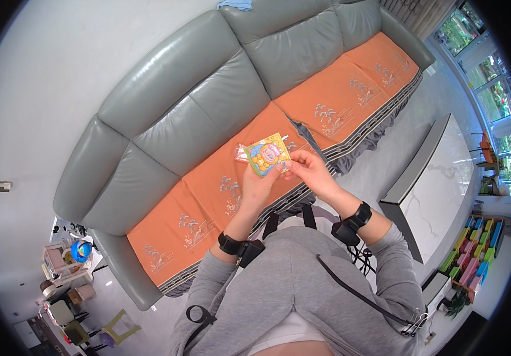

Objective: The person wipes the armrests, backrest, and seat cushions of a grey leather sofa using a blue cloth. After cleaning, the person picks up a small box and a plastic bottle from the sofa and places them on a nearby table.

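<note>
A small, square, colourful card or booklet (266, 153) with a cartoon animal printed on it is held up in front of the sofa. My left hand (260, 180) grips its lower edge, the thumb on the printed face. At its lower right corner, my right hand (306, 169) pinches it between thumb and fingers. Just behind the card's left edge shows a clear plastic wrapper (240, 152), apparently on the orange seat cover; part of it is hidden. A small white tip sticks out past the card's upper right corner. Both wrists wear black straps with black boxes.
A long grey leather sofa (193, 104) with an orange patterned seat cover (202, 200) stretches across the view. To the right stands a marble-topped table (438, 187). Colourful bins (473, 253) stand at the far right, and a green stool (121, 329) at the lower left. Black cables hang near my right forearm.
</note>
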